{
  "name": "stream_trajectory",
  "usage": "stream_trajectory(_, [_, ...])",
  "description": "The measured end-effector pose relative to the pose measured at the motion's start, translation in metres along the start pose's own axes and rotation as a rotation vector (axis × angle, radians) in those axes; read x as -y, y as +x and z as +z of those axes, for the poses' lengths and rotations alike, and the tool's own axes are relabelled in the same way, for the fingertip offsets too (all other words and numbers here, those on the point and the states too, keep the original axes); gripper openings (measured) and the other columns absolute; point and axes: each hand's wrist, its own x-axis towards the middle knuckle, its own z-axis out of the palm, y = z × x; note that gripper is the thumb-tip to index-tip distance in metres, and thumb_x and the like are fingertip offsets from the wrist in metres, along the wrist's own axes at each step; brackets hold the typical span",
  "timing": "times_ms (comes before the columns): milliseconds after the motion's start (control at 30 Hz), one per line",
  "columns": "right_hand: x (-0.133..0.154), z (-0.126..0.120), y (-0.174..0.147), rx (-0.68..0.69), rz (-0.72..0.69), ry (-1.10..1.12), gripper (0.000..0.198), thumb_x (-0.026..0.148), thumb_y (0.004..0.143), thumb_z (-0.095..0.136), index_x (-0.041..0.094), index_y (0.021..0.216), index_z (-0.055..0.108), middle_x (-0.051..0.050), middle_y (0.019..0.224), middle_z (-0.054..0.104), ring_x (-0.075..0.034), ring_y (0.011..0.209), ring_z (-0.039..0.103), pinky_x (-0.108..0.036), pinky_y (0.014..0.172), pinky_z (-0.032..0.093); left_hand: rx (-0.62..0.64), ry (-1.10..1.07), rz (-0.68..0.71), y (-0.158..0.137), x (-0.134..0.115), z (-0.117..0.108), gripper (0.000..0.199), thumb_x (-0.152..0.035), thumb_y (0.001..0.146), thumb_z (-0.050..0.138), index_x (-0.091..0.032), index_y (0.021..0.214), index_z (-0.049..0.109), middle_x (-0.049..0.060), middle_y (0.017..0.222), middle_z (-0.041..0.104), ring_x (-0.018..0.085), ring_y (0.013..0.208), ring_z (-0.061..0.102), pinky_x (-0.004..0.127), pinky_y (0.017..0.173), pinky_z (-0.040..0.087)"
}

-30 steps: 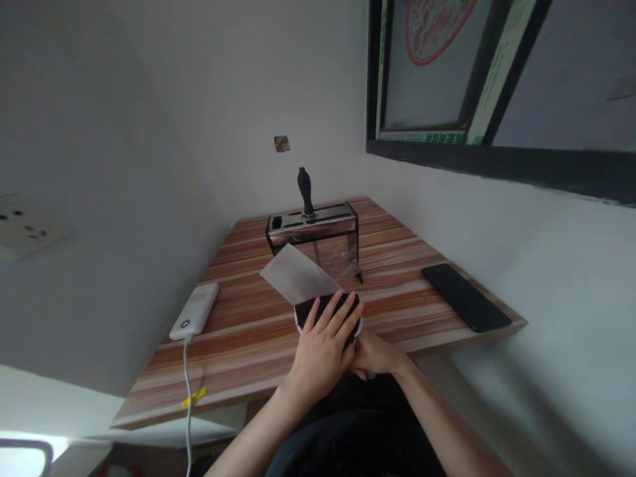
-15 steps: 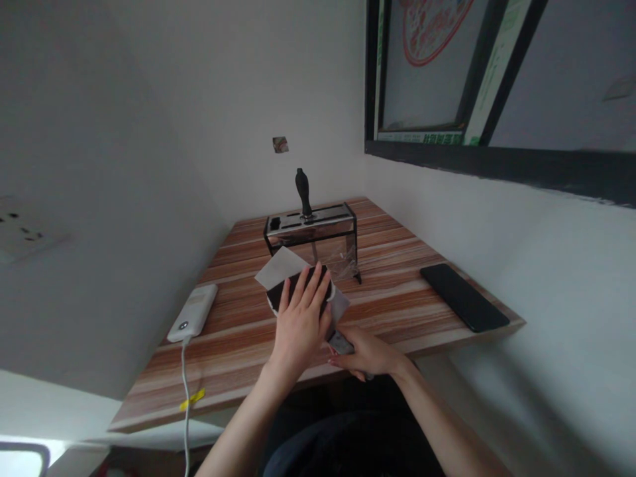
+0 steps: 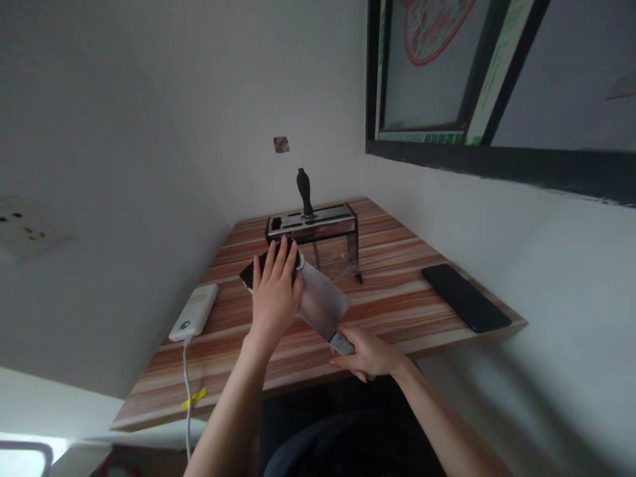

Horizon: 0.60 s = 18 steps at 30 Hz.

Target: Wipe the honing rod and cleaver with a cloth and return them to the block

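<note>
My right hand (image 3: 366, 352) grips the handle of a cleaver (image 3: 322, 299) at the table's front edge. Its broad grey blade points away to the upper left. Pressed over the blade's far end lies my left hand (image 3: 275, 291), fingers stretched across a black cloth (image 3: 248, 273) with a whitish edge. The cloth and fingers hide the blade's tip. Just behind stands a knife holder (image 3: 330, 216) with a slotted metal top and see-through sides. A black handle (image 3: 303, 191) sticks up from one of its slots.
On the left, a white power bank (image 3: 199, 308) lies with a white cable (image 3: 186, 381) hanging over the front edge, near yellow tape (image 3: 195, 398). A black phone (image 3: 464, 298) rests at the right edge. Walls border the wood-grain table (image 3: 387, 265) at the back and sides.
My left hand and the black cloth have slid along the blade, away from the handle to the upper left, uncovering much of the blade. My right hand has stayed put.
</note>
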Motion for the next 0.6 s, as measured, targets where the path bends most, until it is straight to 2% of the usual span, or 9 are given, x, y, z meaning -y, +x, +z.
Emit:
stream_trajectory(233, [0.003, 0.0, 0.0, 0.015, -0.015, 0.004, 0.021, 0.025, 0.077, 0.066, 0.019, 0.081, 0.046, 0.011, 0.05, 0.045, -0.005, 0.033, 0.046, -0.012, 0.03, 0.031, -0.014, 0.01, 0.027, -0.01, -0.006, 0.004, 0.053, -0.024, 0.096, 0.036, -0.017, 0.149, 0.03, 0.008, 0.156, 0.027, 0.027, 0.146, 0.019, 0.056, 0.117, 0.014])
stream_trajectory(467, [0.001, 0.0, 0.001, -0.006, -0.027, 0.011, 0.021, 0.027, 0.076, 0.065, 0.018, 0.083, 0.047, 0.01, 0.052, 0.048, -0.006, 0.033, 0.047, -0.014, 0.031, 0.033, 0.052, -0.001, 0.133, -0.032, -0.033, 0.008, 0.052, -0.024, 0.096, 0.037, -0.017, 0.148, 0.033, 0.005, 0.156, 0.028, 0.026, 0.145, 0.021, 0.052, 0.117, 0.018])
stream_trajectory(600, [0.003, 0.001, 0.0, -0.028, -0.035, -0.014, 0.022, 0.022, 0.076, 0.062, 0.017, 0.094, 0.051, 0.01, 0.05, 0.051, -0.007, 0.033, 0.047, -0.015, 0.032, 0.036, 0.101, -0.037, 0.194, -0.048, -0.047, 0.011, 0.054, -0.023, 0.095, 0.038, -0.02, 0.149, 0.031, 0.002, 0.156, 0.026, 0.024, 0.146, 0.02, 0.05, 0.118, 0.018])
